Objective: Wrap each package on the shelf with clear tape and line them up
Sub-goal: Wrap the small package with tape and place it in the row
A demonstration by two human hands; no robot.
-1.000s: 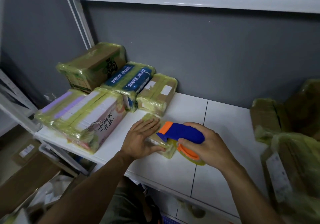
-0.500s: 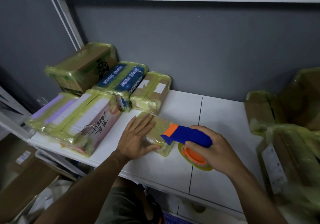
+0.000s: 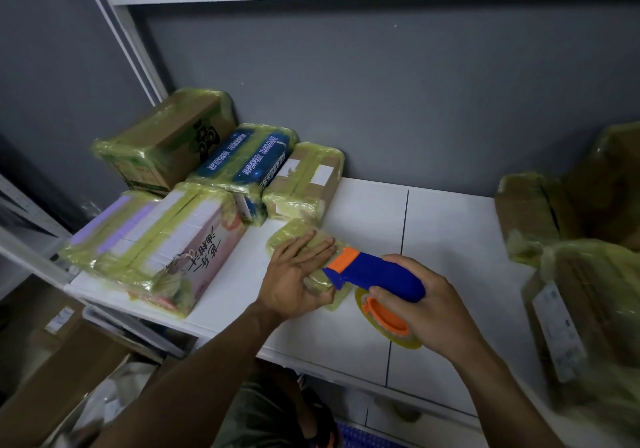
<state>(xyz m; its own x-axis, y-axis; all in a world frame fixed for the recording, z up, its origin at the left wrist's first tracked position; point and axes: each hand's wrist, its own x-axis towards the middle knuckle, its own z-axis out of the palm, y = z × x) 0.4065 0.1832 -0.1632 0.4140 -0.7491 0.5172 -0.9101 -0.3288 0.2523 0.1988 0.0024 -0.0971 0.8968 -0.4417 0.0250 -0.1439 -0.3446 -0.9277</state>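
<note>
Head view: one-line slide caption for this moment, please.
Left hand presses flat on a small taped package on the white shelf while the right hand grips a blue-and-orange tape dispenser against it.

- White shelf (image 3: 450, 239), its board in panels with a dark seam between them.
- Back left, side by side: tape-wrapped brown carton (image 3: 166, 142), blue package (image 3: 249, 160), small brown box (image 3: 304, 181).
- In front of these: pink-printed box (image 3: 173, 253), with a flat small package (image 3: 294, 238) near it.
- Right end: wrapped cartons (image 3: 530, 215).
</note>
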